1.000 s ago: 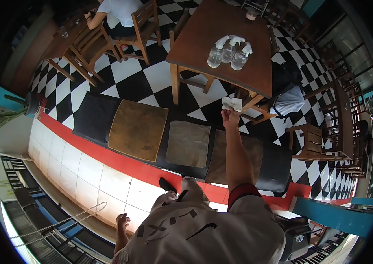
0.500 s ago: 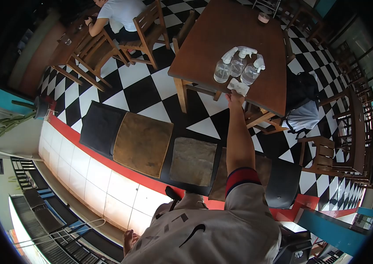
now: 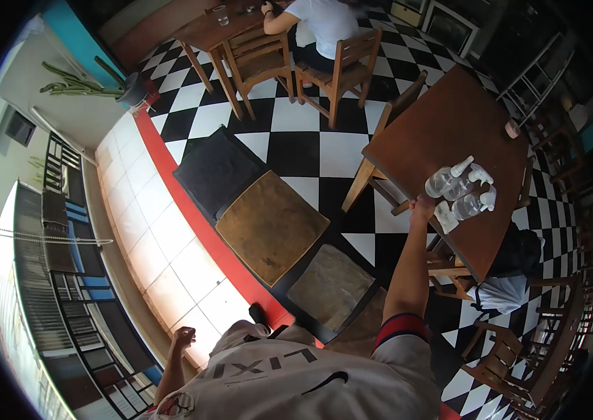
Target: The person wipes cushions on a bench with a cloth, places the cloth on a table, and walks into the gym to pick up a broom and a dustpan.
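Floor: We see black and white checks under the furniture; a seated person is well apart, at another table.
Bench: We stand at one side of a brown wooden bench; a small pink container sits near its far corner.
Bag: We note a dark bag beside and partly below the bench.
Spray bottles: We count three clear bottles with white heads, grouped upright near the bench's near edge.
Status: We judge the bottles to be in place and the cloth brought over the bench top, just beside them; what remains, we cannot determine from this view.
Right hand: We have this hand at the bench edge, close to the nearest bottle; its fingers look bent, but we cannot tell how far open they are or whether they grip anything.
Left hand: We hold this hand low, well apart from the bench, partly open with fingers loosely bent; nothing shows in it.
Cloth: We locate the small white cloth between the right hand and the bottles.
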{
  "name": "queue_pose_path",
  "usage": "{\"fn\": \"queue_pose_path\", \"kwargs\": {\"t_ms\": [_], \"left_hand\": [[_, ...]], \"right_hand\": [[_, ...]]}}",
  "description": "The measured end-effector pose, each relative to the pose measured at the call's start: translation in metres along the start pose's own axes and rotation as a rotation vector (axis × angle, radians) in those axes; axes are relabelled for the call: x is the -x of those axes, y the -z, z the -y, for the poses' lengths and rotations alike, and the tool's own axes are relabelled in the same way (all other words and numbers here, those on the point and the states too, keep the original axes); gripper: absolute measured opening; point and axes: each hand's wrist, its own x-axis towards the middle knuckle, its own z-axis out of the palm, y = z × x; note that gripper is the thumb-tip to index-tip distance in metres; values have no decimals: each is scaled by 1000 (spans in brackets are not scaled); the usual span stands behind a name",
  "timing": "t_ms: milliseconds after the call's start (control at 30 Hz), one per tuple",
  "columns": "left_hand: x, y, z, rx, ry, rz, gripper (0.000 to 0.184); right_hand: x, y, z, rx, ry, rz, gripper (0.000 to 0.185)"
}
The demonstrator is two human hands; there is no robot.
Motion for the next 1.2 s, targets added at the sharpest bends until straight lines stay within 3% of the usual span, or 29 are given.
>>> {"fn": "queue_pose_path", "kwargs": {"t_ms": [67, 200, 333, 433, 533, 600, 633, 667, 700, 767, 833, 867, 900, 967, 1067, 1200], "left_hand": [[4, -5, -26, 86, -53, -2, 26], [11, 9, -98, 268, -446, 16, 30], [14, 70, -180, 334, -691, -111, 38], [-3, 136, -210, 409, -776, -229, 42], [-23, 211, -224, 513, -843, -321, 47], [-54, 258, -215, 608, -906, -265, 61], [-71, 286, -211, 653, -915, -201, 67], [-83, 308, -204, 698, -911, -131, 73], [-101, 331, -191, 715, -883, -199, 75], [-133, 395, -163, 726, -855, -392, 77], [-158, 461, -129, 884, -755, -735, 76], [-176, 499, -103, 917, -707, -919, 72], [-193, 533, -79, 953, -650, -1097, 68], [-207, 588, -68, 1127, -551, -1329, 65], [-249, 645, -80, 902, -424, -1643, 60], [-317, 682, -147, 639, -529, -1434, 52]], "right_hand": [[30, -19, -30, 80, -7, 160, 6], [217, -92, -98, 236, -107, 443, 9], [433, -143, -186, 419, -307, 1054, 9], [565, -182, -211, 590, -355, 1820, 26], [632, -245, -243, 697, -526, 2115, 31], [640, -289, -282, 782, -435, 1968, 37], [631, -304, -303, 843, -374, 1751, 34], [611, -310, -331, 953, -258, 1497, 30], [569, -311, -374, 1221, -7, 1354, 27], [538, -306, -352, 1322, -229, 949, 19], [469, -262, -385, 903, -596, 682, 21], [472, -251, -368, 939, -643, 517, 22], [430, -218, -395, 889, -742, 495, 22], [447, -206, -372, 1021, -634, 350, 26], [445, -182, -407, 1159, -798, 253, 34], [516, -300, -439, 1496, -1005, 414, 34]]}}
